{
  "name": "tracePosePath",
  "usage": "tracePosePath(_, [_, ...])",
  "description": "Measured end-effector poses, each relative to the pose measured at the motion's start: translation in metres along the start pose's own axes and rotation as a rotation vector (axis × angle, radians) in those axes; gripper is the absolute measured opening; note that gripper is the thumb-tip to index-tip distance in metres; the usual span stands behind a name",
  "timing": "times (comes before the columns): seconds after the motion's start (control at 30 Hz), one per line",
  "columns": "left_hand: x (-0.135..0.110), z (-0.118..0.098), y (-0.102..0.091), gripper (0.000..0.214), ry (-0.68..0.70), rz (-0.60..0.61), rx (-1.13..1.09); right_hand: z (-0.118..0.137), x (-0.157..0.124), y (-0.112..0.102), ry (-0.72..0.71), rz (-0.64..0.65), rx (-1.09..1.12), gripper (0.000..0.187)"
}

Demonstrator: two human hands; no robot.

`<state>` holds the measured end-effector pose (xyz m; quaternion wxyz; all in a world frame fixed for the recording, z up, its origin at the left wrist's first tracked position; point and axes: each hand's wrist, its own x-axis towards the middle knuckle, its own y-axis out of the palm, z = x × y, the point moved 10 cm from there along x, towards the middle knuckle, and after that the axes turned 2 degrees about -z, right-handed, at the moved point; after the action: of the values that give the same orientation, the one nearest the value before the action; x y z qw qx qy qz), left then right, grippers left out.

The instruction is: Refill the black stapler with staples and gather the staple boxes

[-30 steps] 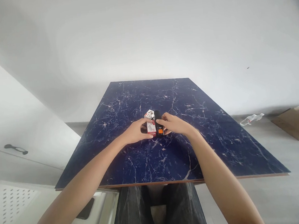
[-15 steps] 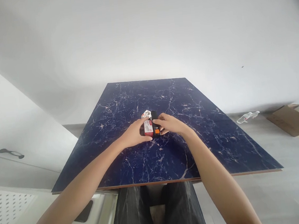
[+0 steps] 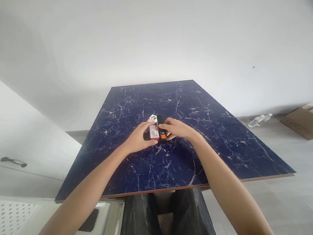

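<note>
My left hand (image 3: 140,138) is closed around a small red-and-white cardboard box (image 3: 154,132), thumb at its near end and fingers at its far end. The box's printed face points up, and a white printed part (image 3: 152,118) rises at its far end. Right beside the box, on its right, lies a slim black object with an orange patch (image 3: 163,136); its exact kind is unclear. My right hand (image 3: 176,128) grips this black object from the right, its thumb on top and the other fingers partly hidden beneath.
Both hands work over the middle of a dark blue marble-patterned table (image 3: 154,99). A white wall stands behind it. On the floor at the right are a clear plastic bottle (image 3: 259,120) and an open cardboard box (image 3: 306,122). A white cabinet with a dark handle (image 3: 13,162) stands left.
The view has shifted very slightly. Both hands keep their hold on the small box and the black object, with hardly any movement.
</note>
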<state>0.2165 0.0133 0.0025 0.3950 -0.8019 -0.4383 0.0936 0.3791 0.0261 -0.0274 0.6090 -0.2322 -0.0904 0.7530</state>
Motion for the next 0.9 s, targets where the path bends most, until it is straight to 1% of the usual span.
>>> tracePosePath(0.07, [0.0,0.006,-0.001,0.077,-0.04,0.004,-0.006,0.001,-0.001,-0.001,0.001,0.0,-0.005,0.034])
tracePosePath(0.17, [0.0,0.012,0.0,0.08,-0.084,0.032,-0.004,0.0,0.0,-0.001,-0.004,-0.002,0.001,0.036])
tracePosePath(0.27, [-0.001,0.006,0.0,0.082,-0.026,0.03,0.02,-0.003,0.002,0.0,0.001,0.004,0.011,0.037])
tracePosePath(0.3, [0.0,0.003,-0.003,0.077,0.003,0.005,0.018,-0.003,0.002,0.0,0.003,0.006,0.015,0.037])
tracePosePath(0.37, [0.003,0.002,-0.015,0.06,0.036,-0.113,0.006,-0.002,0.002,0.001,0.007,0.01,0.019,0.038])
tracePosePath(0.43, [0.009,0.01,-0.029,0.048,0.008,-0.259,0.032,0.0,0.002,0.001,0.009,0.01,0.024,0.037])
tracePosePath(0.47, [0.014,0.015,-0.032,0.047,-0.018,-0.3,0.065,0.0,0.001,0.001,0.011,0.012,0.028,0.037])
tracePosePath(0.5, [0.019,0.021,-0.033,0.047,-0.04,-0.309,0.103,0.001,0.0,0.002,0.014,0.014,0.031,0.036])
tracePosePath(0.57, [0.03,0.027,-0.024,0.05,-0.058,-0.244,0.168,0.002,-0.002,0.002,0.015,0.021,0.033,0.036])
tracePosePath(0.63, [0.036,0.027,-0.015,0.053,-0.04,-0.171,0.201,0.003,-0.003,0.001,0.006,0.03,0.022,0.037])
tracePosePath(0.67, [0.036,0.025,-0.012,0.055,-0.028,-0.156,0.213,0.003,-0.003,0.001,-0.003,0.034,0.015,0.038])
tracePosePath(0.77, [0.028,0.016,-0.011,0.057,-0.014,-0.169,0.247,0.004,-0.004,0.001,-0.016,0.046,-0.012,0.041])
tracePosePath(0.9, [0.017,0.008,-0.012,0.061,-0.063,-0.192,0.275,0.001,-0.001,0.0,-0.014,0.041,-0.028,0.044])
